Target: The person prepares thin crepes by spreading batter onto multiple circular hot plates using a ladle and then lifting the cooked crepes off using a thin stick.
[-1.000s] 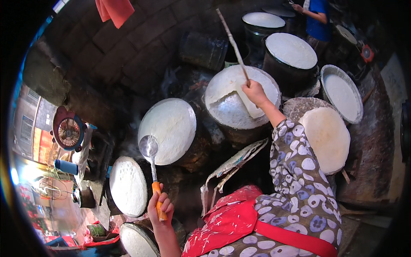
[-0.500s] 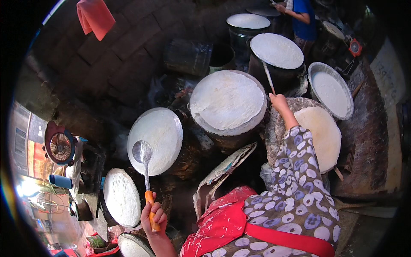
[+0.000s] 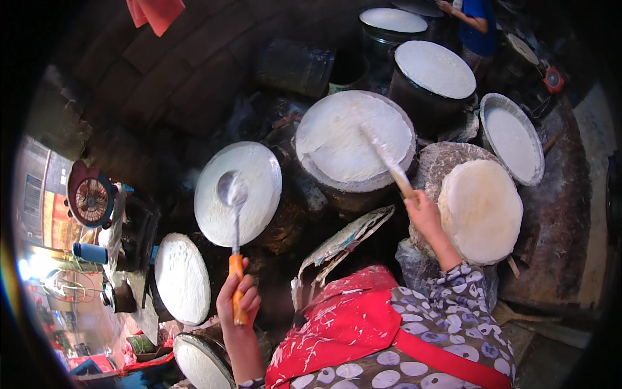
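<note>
My left hand (image 3: 238, 299) is closed round the orange handle of a metal ladle (image 3: 236, 223). The ladle's round bowl is over the white surface of a tilted round pot top (image 3: 256, 168). My right hand (image 3: 424, 214) grips a long pale stick (image 3: 387, 157), flat toward its far end and blurred by motion. The stick's tip reaches over a large pot (image 3: 327, 188) whose top bears a white, uneven round sheet (image 3: 337, 139). Beside my right hand lies a stack of cream-coloured round sheets (image 3: 483, 214) on a rough grey round base (image 3: 447, 159).
More white-topped round vessels stand far off (image 3: 435, 69) and at lower left (image 3: 183, 279). A shallow metal basin (image 3: 512, 139) of white stuff is at right. A fan (image 3: 91, 194) stands at left. Another person in blue (image 3: 477, 29) is at the far right.
My right hand has drawn back from the far pot, bringing the stick over the middle pot. The ladle has shifted slightly up over the left pot top. The whole view has shifted a little.
</note>
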Motion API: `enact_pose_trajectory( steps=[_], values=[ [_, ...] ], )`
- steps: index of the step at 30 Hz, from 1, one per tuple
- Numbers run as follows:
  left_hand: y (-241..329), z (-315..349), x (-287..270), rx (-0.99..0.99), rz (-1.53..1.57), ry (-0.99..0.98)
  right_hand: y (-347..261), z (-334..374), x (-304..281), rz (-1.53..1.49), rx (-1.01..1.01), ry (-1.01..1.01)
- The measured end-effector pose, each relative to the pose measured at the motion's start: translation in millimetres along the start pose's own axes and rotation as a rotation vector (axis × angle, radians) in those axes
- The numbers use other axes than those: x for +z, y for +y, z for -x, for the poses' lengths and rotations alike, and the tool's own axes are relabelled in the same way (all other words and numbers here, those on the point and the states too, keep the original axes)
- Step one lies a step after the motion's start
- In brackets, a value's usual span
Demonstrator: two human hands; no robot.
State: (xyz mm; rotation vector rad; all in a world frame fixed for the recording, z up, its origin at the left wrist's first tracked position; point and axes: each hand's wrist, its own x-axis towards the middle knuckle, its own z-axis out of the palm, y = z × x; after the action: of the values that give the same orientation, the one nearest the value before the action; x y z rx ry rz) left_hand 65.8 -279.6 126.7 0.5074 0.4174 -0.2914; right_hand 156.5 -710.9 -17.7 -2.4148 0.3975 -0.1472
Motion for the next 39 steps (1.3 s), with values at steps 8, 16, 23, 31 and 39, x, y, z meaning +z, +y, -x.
enact_pose_trajectory(
  steps=[8,16,23,31,39],
  values=[
    [-23.0,-36.1,53.7,-0.124,-0.161,-0.163,-73.8,11.5,42.8,0.122,-0.168,-0.305],
    [-25.3,-30.7,36.5,-0.081,-0.153,-0.108,-99.2,3.7,69.8,0.171,-0.156,-0.390],
    [-23.6,-16.8,19.5,-0.047,-0.134,-0.103,-109.7,2.0,82.6,0.150,-0.147,-0.383],
    [-28.5,-8.8,13.2,-0.068,-0.098,-0.096,-122.5,-7.4,106.0,0.114,-0.158,-0.384],
    [-27.3,-2.7,8.5,-0.060,-0.106,-0.108,-135.7,-3.3,115.5,0.061,-0.112,-0.395]
  ],
)
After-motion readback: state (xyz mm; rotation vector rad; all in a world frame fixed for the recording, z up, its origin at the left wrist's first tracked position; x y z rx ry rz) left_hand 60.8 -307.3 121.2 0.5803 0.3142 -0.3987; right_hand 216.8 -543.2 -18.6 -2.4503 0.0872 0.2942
